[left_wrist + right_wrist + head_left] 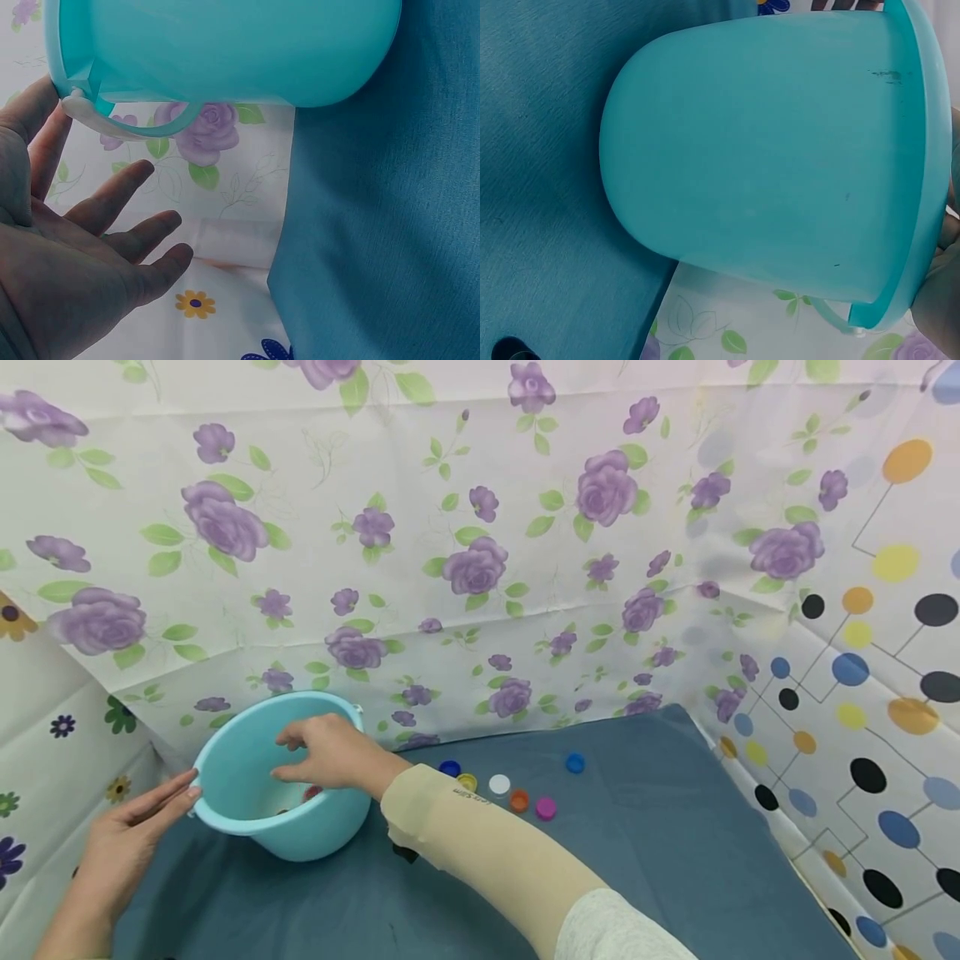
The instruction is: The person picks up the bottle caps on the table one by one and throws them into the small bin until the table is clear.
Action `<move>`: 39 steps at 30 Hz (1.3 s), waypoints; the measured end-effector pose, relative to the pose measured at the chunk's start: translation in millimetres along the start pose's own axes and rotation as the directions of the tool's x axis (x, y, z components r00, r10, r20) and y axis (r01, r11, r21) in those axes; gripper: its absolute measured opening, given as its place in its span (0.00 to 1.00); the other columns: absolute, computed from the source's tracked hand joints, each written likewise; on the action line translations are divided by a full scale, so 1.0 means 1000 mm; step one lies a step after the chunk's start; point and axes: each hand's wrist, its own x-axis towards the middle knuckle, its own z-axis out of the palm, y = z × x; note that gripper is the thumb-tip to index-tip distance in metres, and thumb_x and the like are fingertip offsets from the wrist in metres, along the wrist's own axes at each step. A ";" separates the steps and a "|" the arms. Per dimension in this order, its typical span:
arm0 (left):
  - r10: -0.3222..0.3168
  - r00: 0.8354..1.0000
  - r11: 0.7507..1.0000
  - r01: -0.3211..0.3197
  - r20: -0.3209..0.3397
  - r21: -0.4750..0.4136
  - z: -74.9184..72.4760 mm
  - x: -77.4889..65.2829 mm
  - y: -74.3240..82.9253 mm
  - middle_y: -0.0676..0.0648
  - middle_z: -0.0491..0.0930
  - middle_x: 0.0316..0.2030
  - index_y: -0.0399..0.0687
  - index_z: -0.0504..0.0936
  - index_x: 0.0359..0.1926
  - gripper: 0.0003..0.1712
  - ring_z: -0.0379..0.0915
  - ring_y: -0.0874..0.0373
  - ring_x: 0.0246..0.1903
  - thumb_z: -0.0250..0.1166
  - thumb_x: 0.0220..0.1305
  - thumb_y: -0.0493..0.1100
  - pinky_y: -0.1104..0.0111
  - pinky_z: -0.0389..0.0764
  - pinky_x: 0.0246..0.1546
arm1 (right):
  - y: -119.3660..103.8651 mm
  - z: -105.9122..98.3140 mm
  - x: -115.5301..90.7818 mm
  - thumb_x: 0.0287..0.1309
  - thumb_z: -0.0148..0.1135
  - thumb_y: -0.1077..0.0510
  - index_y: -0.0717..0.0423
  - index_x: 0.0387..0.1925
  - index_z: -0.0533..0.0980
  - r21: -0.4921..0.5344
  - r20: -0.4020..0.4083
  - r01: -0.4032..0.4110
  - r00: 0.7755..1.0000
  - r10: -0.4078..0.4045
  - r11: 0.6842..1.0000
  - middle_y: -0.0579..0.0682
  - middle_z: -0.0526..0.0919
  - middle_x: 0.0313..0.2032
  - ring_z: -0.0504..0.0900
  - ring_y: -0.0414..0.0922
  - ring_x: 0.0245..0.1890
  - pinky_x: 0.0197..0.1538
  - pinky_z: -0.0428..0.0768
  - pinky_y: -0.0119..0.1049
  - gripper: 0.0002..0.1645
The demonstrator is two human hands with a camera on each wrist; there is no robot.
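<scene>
A light-blue plastic bucket [322,831] stands on the blue cloth at the left, tilted slightly in the head view. My left hand [123,839] pinches its rim at the left, beside the handle joint; the other fingers spread away from the wall in the left wrist view. Over the bucket's mouth reaches my right hand [337,752], thumb and fingers apart, nothing visible between them. A small red round thing [312,792] lies inside the bucket, partly hidden by the near rim. In the right wrist view the bucket's wall [757,150] covers most of my right hand.
Right of the bucket lie several bottle caps: dark blue [450,768], yellow [467,782], white [499,785], orange [519,801], pink [546,809] and blue [575,763]. A black object [406,852] shows below my right forearm. Flowered sheeting [420,568] rises behind the cloth.
</scene>
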 end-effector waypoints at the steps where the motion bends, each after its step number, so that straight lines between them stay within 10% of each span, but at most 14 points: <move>1: 0.000 1.000 1.000 0.000 0.000 0.002 0.000 0.000 0.000 0.65 0.61 0.65 0.67 0.64 0.66 0.38 0.49 0.55 0.71 0.60 0.55 0.67 0.41 0.61 0.61 | 0.000 0.000 0.000 0.54 0.62 0.37 0.35 0.57 0.72 0.000 0.000 0.000 1.000 0.000 1.000 0.32 0.78 0.51 0.74 0.25 0.51 0.49 0.75 0.20 0.28; 27: -0.031 0.999 0.999 0.031 -0.013 -0.042 0.003 0.000 0.001 0.68 0.63 0.63 0.66 0.63 0.67 0.40 0.44 0.52 0.72 0.62 0.54 0.67 0.41 0.58 0.63 | 0.012 -0.024 -0.019 0.55 0.60 0.35 0.34 0.57 0.72 0.014 -0.070 0.005 0.998 -0.004 1.000 0.32 0.78 0.52 0.74 0.27 0.53 0.57 0.72 0.23 0.28; 39: -0.041 0.999 0.998 0.041 -0.012 -0.047 0.004 0.001 0.001 0.66 0.61 0.65 0.65 0.62 0.67 0.41 0.44 0.52 0.72 0.61 0.54 0.67 0.41 0.57 0.64 | 0.083 -0.075 -0.077 0.54 0.59 0.33 0.34 0.56 0.73 0.127 -0.300 0.061 0.954 -0.021 0.990 0.37 0.78 0.54 0.75 0.35 0.55 0.56 0.76 0.34 0.28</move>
